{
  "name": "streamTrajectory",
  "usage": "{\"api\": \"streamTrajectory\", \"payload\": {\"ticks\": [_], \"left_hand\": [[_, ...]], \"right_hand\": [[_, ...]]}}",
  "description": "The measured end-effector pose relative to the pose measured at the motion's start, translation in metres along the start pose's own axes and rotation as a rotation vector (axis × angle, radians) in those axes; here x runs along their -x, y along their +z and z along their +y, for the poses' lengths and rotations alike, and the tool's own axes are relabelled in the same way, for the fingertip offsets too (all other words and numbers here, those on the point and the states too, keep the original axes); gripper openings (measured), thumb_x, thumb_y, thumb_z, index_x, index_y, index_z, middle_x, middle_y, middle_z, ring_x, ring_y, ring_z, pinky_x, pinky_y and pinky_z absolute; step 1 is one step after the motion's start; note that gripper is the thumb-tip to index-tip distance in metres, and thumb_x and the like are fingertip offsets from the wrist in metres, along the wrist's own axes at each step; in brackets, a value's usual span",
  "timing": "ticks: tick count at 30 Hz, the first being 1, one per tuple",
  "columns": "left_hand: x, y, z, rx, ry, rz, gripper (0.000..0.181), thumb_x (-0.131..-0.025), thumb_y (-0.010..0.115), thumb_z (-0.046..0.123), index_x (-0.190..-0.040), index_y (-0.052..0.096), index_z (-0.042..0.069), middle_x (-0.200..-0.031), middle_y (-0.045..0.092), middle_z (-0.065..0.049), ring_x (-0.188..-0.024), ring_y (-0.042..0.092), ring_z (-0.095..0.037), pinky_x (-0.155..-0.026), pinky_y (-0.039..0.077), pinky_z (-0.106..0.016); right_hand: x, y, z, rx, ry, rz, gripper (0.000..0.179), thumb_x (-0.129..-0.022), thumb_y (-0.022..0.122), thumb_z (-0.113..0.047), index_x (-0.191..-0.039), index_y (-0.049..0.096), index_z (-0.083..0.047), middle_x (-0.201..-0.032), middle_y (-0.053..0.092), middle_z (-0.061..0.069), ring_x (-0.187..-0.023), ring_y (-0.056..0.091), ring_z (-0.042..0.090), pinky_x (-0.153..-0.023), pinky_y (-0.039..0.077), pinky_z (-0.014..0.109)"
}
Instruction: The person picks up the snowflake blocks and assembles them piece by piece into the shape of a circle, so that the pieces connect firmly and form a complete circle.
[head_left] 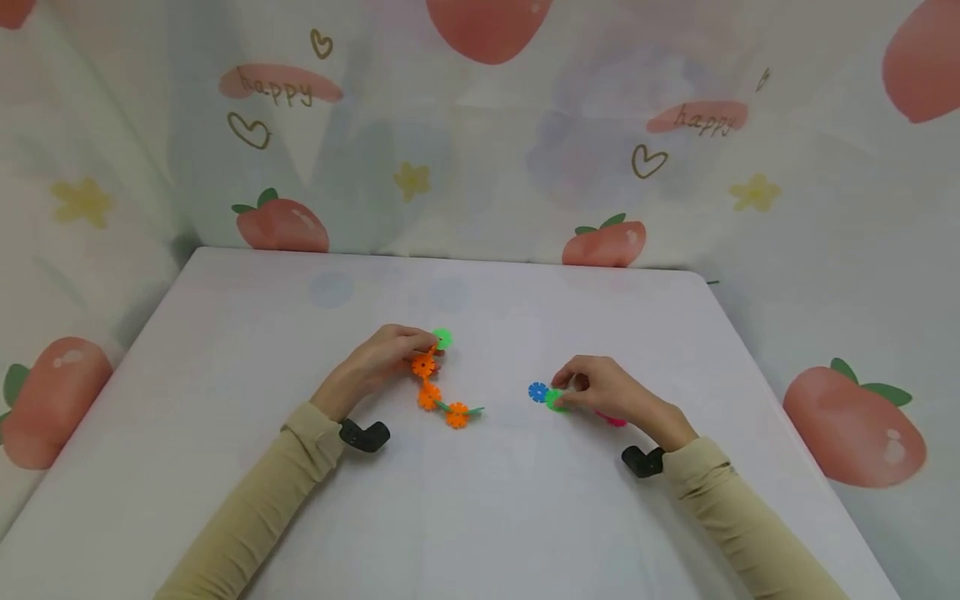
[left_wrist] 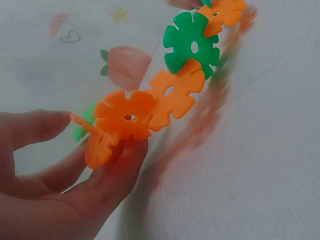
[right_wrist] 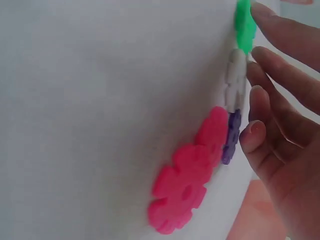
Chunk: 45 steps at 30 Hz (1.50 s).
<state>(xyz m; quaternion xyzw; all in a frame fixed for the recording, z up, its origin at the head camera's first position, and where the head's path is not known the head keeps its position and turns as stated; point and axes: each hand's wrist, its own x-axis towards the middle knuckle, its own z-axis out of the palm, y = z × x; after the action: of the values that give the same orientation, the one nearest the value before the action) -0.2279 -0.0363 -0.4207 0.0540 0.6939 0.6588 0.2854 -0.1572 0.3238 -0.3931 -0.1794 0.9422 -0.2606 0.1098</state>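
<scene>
In the head view my left hand [head_left: 378, 357] holds one end of a chain of notched plastic snowflake discs, mostly orange [head_left: 457, 415] with green ones between. A bright green disc [head_left: 443, 338] shows at its fingertips. The left wrist view shows the chain's orange disc [left_wrist: 125, 107] above the fingers and a darker green disc [left_wrist: 179, 45] farther along. My right hand [head_left: 615, 392] pinches a light green disc [head_left: 554, 400] beside a blue disc [head_left: 537, 392]. White [right_wrist: 235, 82], purple [right_wrist: 231, 137] and pink [right_wrist: 182, 185] discs run on from the green one in the right wrist view.
Both hands work over a white-covered table [head_left: 480, 517]. A printed curtain [head_left: 487, 167] with fruit and hearts hangs behind and beside it. Black wrist cameras [head_left: 365, 436] sit at both cuffs.
</scene>
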Motion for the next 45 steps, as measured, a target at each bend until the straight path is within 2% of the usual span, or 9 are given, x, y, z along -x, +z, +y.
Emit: {"api": "streamTrajectory", "payload": {"ticks": [5, 9, 14, 20, 24, 33, 37, 45], "left_hand": [[0.001, -0.004, -0.002, 0.023, -0.003, -0.019, 0.040, -0.102, 0.063, 0.018, -0.131, 0.063, -0.010, -0.114, 0.072, -0.015, -0.088, 0.069, -0.015, -0.080, 0.057, -0.024], [0.002, -0.004, -0.002, 0.001, -0.007, -0.040, 0.041, -0.101, 0.064, 0.016, -0.133, 0.062, -0.009, -0.122, 0.071, -0.017, -0.094, 0.067, -0.015, -0.083, 0.056, -0.024], [0.005, -0.005, -0.001, -0.004, -0.015, -0.035, 0.043, -0.101, 0.065, 0.015, -0.136, 0.059, -0.009, -0.128, 0.070, -0.020, -0.098, 0.069, -0.013, -0.087, 0.057, -0.024], [0.007, -0.009, -0.002, 0.002, 0.009, -0.043, 0.043, -0.102, 0.065, 0.015, -0.137, 0.058, -0.010, -0.128, 0.070, -0.021, -0.103, 0.071, -0.015, -0.089, 0.057, -0.025], [0.008, -0.009, -0.002, -0.004, 0.015, -0.027, 0.044, -0.101, 0.065, 0.016, -0.137, 0.058, -0.008, -0.127, 0.071, -0.019, -0.103, 0.070, -0.014, -0.087, 0.056, -0.024], [0.009, -0.009, -0.002, 0.010, 0.018, -0.016, 0.039, -0.100, 0.068, 0.016, -0.132, 0.063, -0.006, -0.125, 0.072, -0.019, -0.097, 0.073, -0.016, -0.085, 0.057, -0.026], [0.009, -0.007, -0.002, 0.004, 0.010, -0.017, 0.041, -0.099, 0.070, 0.017, -0.132, 0.063, -0.006, -0.123, 0.073, -0.018, -0.094, 0.072, -0.015, -0.086, 0.056, -0.026], [0.006, -0.007, -0.003, 0.008, 0.016, -0.014, 0.041, -0.099, 0.069, 0.017, -0.132, 0.064, -0.007, -0.120, 0.074, -0.020, -0.088, 0.072, -0.015, -0.084, 0.058, -0.026]], "right_hand": [[-0.003, 0.002, 0.000, 0.006, -0.035, 0.005, 0.022, -0.083, 0.086, -0.016, -0.098, 0.071, -0.008, -0.083, 0.063, -0.001, -0.075, 0.053, 0.011, -0.067, 0.046, 0.024], [-0.006, 0.003, 0.001, -0.033, -0.009, 0.008, 0.022, -0.085, 0.085, -0.014, -0.098, 0.068, -0.009, -0.082, 0.064, -0.002, -0.077, 0.058, 0.010, -0.070, 0.050, 0.023], [-0.012, 0.002, -0.003, -0.076, 0.020, 0.041, 0.015, -0.089, 0.081, -0.012, -0.100, 0.072, -0.008, -0.087, 0.069, 0.000, -0.080, 0.062, 0.014, -0.072, 0.054, 0.023], [-0.029, 0.008, -0.014, -0.130, 0.049, 0.103, 0.009, -0.092, 0.079, -0.017, -0.097, 0.077, -0.010, -0.088, 0.073, 0.000, -0.081, 0.065, 0.015, -0.073, 0.055, 0.022], [-0.045, 0.015, -0.022, -0.175, 0.028, 0.138, 0.012, -0.093, 0.078, -0.017, -0.102, 0.079, -0.009, -0.088, 0.075, 0.002, -0.080, 0.068, 0.016, -0.076, 0.057, 0.023], [-0.080, 0.028, -0.044, -0.190, -0.015, 0.161, 0.018, -0.092, 0.078, -0.013, -0.109, 0.080, -0.009, -0.107, 0.078, 0.006, -0.093, 0.072, 0.018, -0.085, 0.061, 0.032], [-0.088, 0.031, -0.050, -0.215, -0.028, 0.182, 0.018, -0.090, 0.080, -0.013, -0.108, 0.080, -0.009, -0.104, 0.078, 0.006, -0.094, 0.073, 0.018, -0.085, 0.061, 0.032], [-0.107, 0.037, -0.066, -0.226, -0.127, 0.222, 0.010, -0.089, 0.081, -0.011, -0.099, 0.082, -0.009, -0.096, 0.079, 0.004, -0.087, 0.074, 0.017, -0.082, 0.062, 0.030]]}}
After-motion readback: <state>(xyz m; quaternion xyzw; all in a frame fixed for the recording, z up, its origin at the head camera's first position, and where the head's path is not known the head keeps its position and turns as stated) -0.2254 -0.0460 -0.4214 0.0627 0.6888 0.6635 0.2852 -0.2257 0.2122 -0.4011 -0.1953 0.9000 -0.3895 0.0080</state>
